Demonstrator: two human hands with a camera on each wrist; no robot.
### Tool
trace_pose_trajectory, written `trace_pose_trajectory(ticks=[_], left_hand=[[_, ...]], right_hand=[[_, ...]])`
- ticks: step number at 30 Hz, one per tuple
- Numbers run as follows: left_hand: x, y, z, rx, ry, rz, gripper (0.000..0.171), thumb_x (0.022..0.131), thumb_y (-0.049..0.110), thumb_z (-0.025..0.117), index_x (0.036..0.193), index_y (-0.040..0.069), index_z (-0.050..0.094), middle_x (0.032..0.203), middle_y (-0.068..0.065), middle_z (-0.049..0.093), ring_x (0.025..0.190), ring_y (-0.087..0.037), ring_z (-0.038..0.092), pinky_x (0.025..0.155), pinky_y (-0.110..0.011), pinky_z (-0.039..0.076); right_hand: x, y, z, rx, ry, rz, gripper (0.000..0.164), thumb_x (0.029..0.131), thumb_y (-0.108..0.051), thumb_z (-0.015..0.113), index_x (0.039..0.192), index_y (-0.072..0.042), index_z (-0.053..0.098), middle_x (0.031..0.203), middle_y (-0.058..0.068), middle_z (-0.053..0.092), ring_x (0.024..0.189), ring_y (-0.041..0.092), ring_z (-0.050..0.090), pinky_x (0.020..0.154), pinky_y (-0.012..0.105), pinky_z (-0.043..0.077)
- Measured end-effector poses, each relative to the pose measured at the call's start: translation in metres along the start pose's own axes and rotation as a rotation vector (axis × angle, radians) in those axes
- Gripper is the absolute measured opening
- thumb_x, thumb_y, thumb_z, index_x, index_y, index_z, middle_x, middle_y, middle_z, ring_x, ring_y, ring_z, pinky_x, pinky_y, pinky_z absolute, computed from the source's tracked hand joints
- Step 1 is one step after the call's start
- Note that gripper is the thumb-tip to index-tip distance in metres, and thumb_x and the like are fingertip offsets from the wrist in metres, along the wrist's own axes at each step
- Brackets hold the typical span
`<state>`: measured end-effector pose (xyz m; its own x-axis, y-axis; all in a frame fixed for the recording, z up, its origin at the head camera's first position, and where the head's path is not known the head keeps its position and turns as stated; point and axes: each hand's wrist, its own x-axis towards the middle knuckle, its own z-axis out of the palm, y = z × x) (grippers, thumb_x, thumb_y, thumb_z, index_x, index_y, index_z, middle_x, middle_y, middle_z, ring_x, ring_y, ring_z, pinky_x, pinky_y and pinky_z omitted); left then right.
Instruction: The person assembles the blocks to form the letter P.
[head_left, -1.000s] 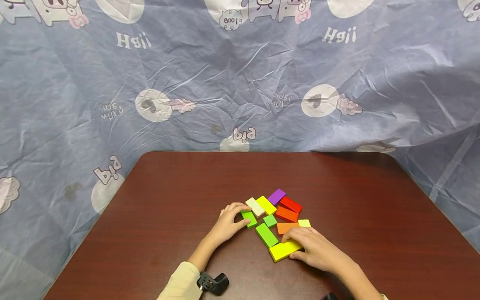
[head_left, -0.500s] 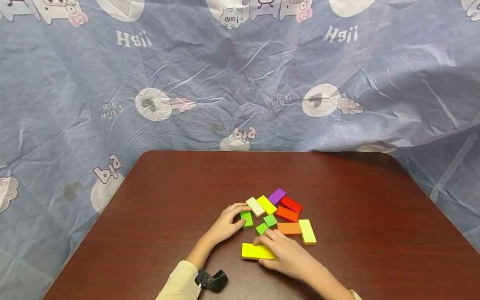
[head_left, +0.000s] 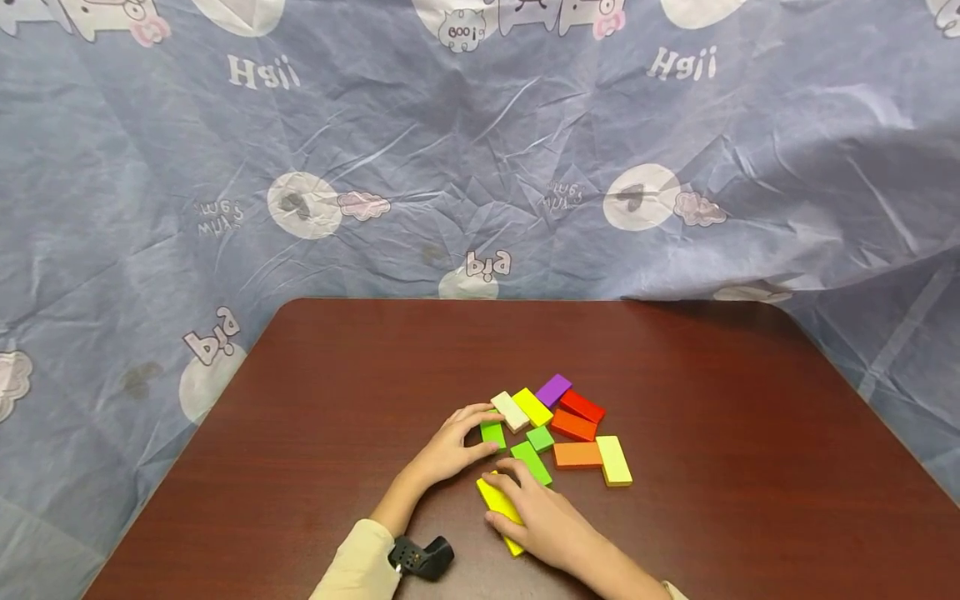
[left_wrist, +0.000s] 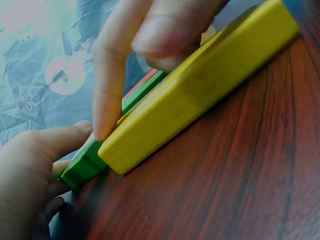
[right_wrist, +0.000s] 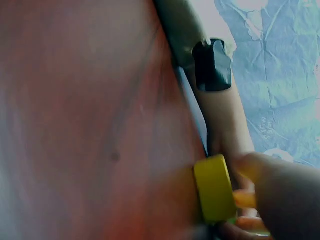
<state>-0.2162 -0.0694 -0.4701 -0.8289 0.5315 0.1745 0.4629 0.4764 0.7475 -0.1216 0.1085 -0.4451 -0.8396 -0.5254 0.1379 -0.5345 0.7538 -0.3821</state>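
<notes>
My right hand (head_left: 551,521) grips a long yellow block (head_left: 497,498) from above, close to the near side of the group. Turned at a slant, this block (left_wrist: 200,90) looms large in the left wrist view, with a finger at its end; the right wrist view shows one end of the yellow block (right_wrist: 215,189). To the left, my left hand (head_left: 450,446) has its thumb and fingers around a green block (head_left: 492,432). Another green block (head_left: 531,463) lies between the hands, beside a small green block (head_left: 540,438).
Beyond the hands lie a cream block (head_left: 510,411), a shorter yellow block (head_left: 532,407), a purple block (head_left: 553,390), and two red blocks, one (head_left: 582,406) behind the other. An orange block (head_left: 577,455) meets a pale yellow block (head_left: 614,462) at right. All rest on the brown table (head_left: 360,375).
My right hand has brought the long yellow block leftward and turned it to a slant, uncovering the pale yellow block. Under my left hand the green block has turned a little.
</notes>
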Motion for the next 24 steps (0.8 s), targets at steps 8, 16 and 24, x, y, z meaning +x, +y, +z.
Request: trace_pose_trajectory(ticks=[8,16,24], left_hand=[[0.001,-0.001,-0.001,-0.020,-0.008,0.025,0.042,0.085,0.033,0.062,0.125,0.022,0.055,0.135,-0.003,0.046,0.128,-0.026,0.037,0.103,-0.055,0.031],[0.002,-0.001,-0.002,-0.039,-0.037,0.038,0.042,0.083,0.031,0.065,0.122,0.022,0.057,0.132,0.000,0.050,0.125,-0.022,0.040,0.103,-0.050,0.034],[0.001,0.002,-0.001,-0.010,-0.051,0.045,0.040,0.084,0.030,0.063,0.122,0.020,0.057,0.135,-0.001,0.048,0.128,-0.024,0.039,0.104,-0.051,0.033]], right_hand=[[0.004,-0.001,0.013,0.057,0.154,0.059,0.044,0.084,-0.026,0.064,0.122,-0.006,0.055,0.121,0.009,0.052,0.107,0.025,0.055,0.089,0.043,0.048],[0.006,0.001,0.016,0.177,0.273,0.203,0.042,0.081,-0.022,0.068,0.117,-0.002,0.058,0.121,0.015,0.046,0.098,0.027,0.058,0.078,0.042,0.053],[0.002,-0.001,0.015,0.172,0.209,0.181,0.047,0.084,-0.015,0.062,0.127,0.002,0.051,0.121,0.011,0.045,0.098,0.016,0.057,0.074,0.032,0.053]])
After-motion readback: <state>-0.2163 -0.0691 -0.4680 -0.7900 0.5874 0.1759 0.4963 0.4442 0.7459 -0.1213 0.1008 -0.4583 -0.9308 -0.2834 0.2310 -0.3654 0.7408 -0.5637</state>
